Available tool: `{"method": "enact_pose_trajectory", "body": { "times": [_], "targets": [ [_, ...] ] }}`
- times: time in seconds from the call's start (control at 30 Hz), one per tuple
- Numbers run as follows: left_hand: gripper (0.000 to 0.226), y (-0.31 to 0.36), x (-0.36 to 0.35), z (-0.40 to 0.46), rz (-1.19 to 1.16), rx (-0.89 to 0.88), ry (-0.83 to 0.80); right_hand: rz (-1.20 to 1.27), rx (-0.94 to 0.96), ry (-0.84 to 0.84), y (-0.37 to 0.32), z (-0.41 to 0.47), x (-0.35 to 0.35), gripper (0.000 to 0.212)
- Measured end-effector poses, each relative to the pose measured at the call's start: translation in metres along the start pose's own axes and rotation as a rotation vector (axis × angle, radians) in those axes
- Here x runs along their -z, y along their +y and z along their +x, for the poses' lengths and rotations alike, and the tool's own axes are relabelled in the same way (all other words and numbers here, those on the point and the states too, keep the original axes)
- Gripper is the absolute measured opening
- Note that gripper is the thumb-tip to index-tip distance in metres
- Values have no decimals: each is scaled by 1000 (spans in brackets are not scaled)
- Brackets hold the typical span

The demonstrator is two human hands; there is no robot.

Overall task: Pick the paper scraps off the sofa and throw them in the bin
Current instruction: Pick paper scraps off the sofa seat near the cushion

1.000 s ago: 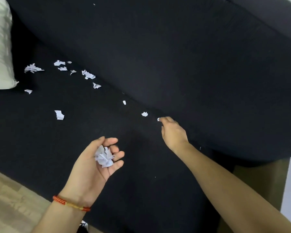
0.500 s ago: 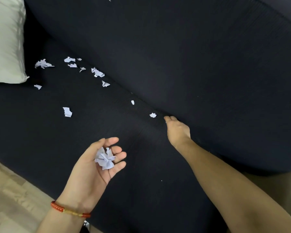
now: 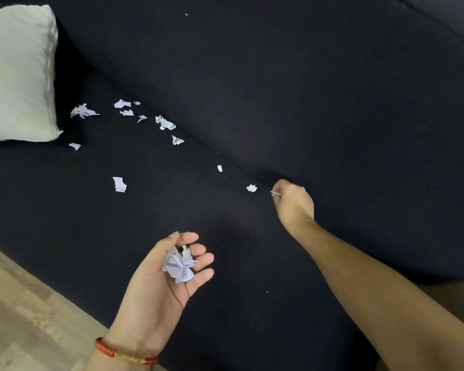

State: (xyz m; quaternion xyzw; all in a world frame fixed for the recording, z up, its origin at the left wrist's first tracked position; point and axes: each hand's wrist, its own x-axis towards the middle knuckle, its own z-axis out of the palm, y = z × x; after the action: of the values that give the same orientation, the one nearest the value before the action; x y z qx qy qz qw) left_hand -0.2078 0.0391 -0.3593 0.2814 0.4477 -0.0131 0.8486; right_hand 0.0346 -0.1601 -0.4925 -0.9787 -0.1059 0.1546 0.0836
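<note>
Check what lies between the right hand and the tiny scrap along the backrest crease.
One crumpled scrap, on the sofa seat beside the right hand; otherwise bare black fabric up to the tiny scrap. Head view.

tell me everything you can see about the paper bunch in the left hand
The paper bunch is a wad of several white, crumpled and creased scraps, their torn edges fanning outward. It lies in the upturned palm of the left hand, with the thumb and loosely curled fingers cupped round it. Only the hand touches it; it is held above the dark sofa seat.
</note>
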Motion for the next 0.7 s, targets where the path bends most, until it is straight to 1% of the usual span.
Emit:
{"method": "enact_pose_trajectory", "body": {
  "times": [0.07,0.1,0.2,0.47,0.6,0.7],
  "targets": [
    [28,0,-1,1,-1,1,-2,84,5,28,-11,6,3,6],
    [28,-1,-1,2,0,2,-3,104,12,22,-15,9,3,7],
    [28,-2,0,4,-5,10,-1,104,9,-7,-26,18,1,16],
    [29,1,5,16,-23,22,19,61,28,-42,-44,32,-25,22],
    [29,4,2,23,-37,27,11,124,31,-86,-51,30,-39,18],
    [28,7,0,28,-48,32,-6,96,57,-102,-53,27,-47,19]
  ]
}}
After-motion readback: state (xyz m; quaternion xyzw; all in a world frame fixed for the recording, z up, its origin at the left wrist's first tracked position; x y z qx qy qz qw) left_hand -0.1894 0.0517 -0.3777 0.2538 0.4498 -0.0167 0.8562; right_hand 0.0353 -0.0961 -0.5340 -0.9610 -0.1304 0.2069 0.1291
